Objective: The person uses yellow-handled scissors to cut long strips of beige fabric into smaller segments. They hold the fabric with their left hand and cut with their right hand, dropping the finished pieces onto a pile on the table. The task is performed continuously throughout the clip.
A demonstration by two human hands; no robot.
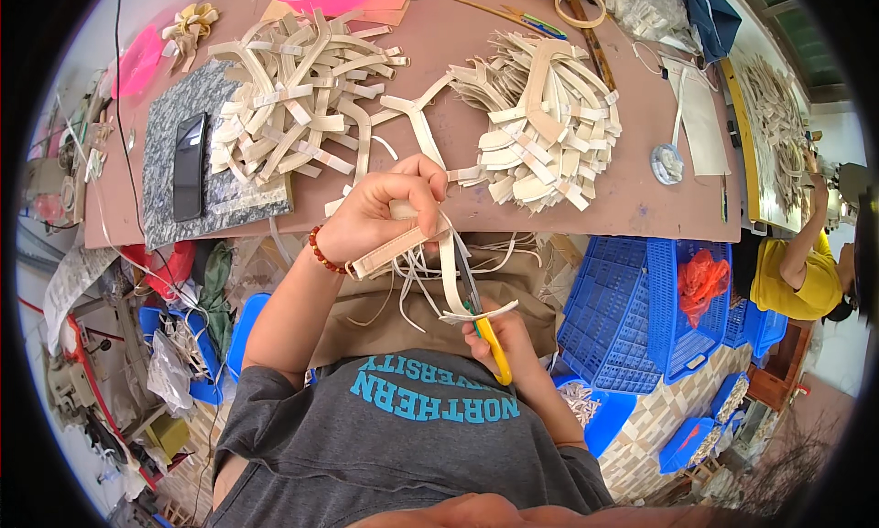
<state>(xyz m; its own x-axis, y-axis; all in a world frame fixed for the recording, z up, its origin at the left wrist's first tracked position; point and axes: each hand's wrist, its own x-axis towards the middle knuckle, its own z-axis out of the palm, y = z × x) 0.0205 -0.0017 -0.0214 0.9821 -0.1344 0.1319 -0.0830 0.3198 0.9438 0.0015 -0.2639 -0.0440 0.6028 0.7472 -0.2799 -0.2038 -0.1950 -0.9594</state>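
My left hand [396,203] is closed on a cream stitched strap [389,251] just in front of the table edge. One end of the strap sticks out beside my wrist, and another length curves down toward my right hand [508,337]. That hand grips yellow-handled scissors [495,352], their dark blades pointing up alongside the hanging strap. Whether the blades touch it, I cannot tell. Thin pale strips [414,285] dangle below my left hand over my lap. Beyond lie a left pile of cream branched straps [293,107], a right pile [549,130], and a single Y-shaped strap [417,116] between them.
A black phone [189,166] rests on a speckled stone slab [157,185] at the table's left. Blue plastic crates [609,313] stand at right below the table. A tape roll [580,8] lies at the back. Far right, a person in yellow [798,276] reaches toward another strap-covered table.
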